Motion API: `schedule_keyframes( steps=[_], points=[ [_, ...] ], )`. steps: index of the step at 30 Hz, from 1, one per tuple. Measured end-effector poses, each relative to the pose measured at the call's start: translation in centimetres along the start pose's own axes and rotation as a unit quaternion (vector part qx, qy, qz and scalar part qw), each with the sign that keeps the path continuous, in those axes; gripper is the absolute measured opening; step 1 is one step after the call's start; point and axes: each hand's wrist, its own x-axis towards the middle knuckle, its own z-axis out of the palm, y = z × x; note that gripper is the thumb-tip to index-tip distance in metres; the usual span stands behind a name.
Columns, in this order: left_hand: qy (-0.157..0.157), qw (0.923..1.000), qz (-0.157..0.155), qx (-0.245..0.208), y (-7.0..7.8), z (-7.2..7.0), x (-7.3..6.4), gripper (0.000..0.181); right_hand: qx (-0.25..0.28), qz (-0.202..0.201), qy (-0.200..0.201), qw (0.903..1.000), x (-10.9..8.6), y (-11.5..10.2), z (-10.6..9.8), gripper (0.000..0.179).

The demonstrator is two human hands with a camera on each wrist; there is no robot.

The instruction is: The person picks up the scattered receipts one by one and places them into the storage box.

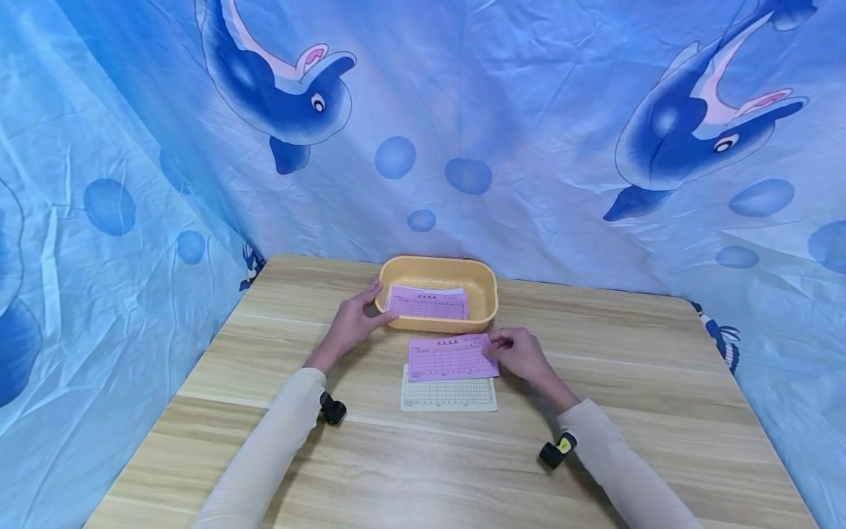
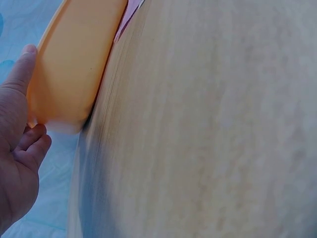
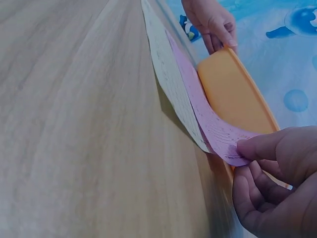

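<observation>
My left hand [image 1: 352,321] grips the left end of a yellow-orange plastic basket [image 1: 490,297]. Its thumb lies along the front rim, with the other fingers around the end wall, as the left wrist view also shows. With thumb and fingers, my right hand [image 1: 522,355] pinches the right edge of a pink printed form [image 1: 449,358]. That sheet bends upward at the pinched edge in the right wrist view. Partly beneath it lies a pale cream form [image 1: 449,397], its upper part hidden. Inside the basket rest another pink form [image 1: 428,304] and a white sheet [image 1: 452,291] behind it.
The wood-grain table [image 1: 634,382] carries everything, and the basket stands close to its far edge. A blue curtain [image 1: 529,147] printed with dolphins hangs behind and along both sides. Each wrist wears a small black camera [image 1: 333,408].
</observation>
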Motion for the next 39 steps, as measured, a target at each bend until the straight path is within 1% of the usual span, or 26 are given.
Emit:
schedule_keyframes(
  steps=[8, 14, 16, 22, 26, 34, 39],
  points=[
    [-0.004, 1.0, 0.001, -0.004, 0.1, -0.1, 0.1, 0.09, 0.022, 0.018, 0.001, 0.9996, -0.3, -0.2, -0.2, 0.016],
    [0.001, 0.9999, 0.005, -0.011, 0.2, -0.1, 0.0, 0.088, 0.058, 0.031, 0.003, 0.9978, -0.5, -0.2, -0.1, 0.013],
    [-0.002, 1.0, 0.004, -0.008, 0.2, -0.1, 0.1, 0.088, 0.07, 0.041, 0.002, 0.9967, -0.5, -0.2, -0.1, 0.011],
    [-0.007, 0.9999, -0.004, -0.011, 0.4, -0.2, 0.1, 0.087, 0.115, 0.065, 0.003, 0.9912, -0.9, -0.5, 0.0, 0.011],
    [-0.007, 0.9999, -0.003, -0.01, 0.5, -0.2, 0.0, 0.086, 0.132, 0.062, 0.009, 0.9893, -1.1, -0.5, 0.1, 0.009],
    [-0.006, 0.9999, 0.003, -0.01, 0.4, -0.1, 0.0, 0.09, 0.134, 0.058, 0.014, 0.9892, -1.4, -0.5, 0.2, 0.009],
    [-0.006, 0.9998, 0.008, -0.014, 0.3, -0.1, -0.1, 0.092, 0.137, 0.053, 0.013, 0.9891, -1.7, -0.6, 0.0, 0.012]
  ],
)
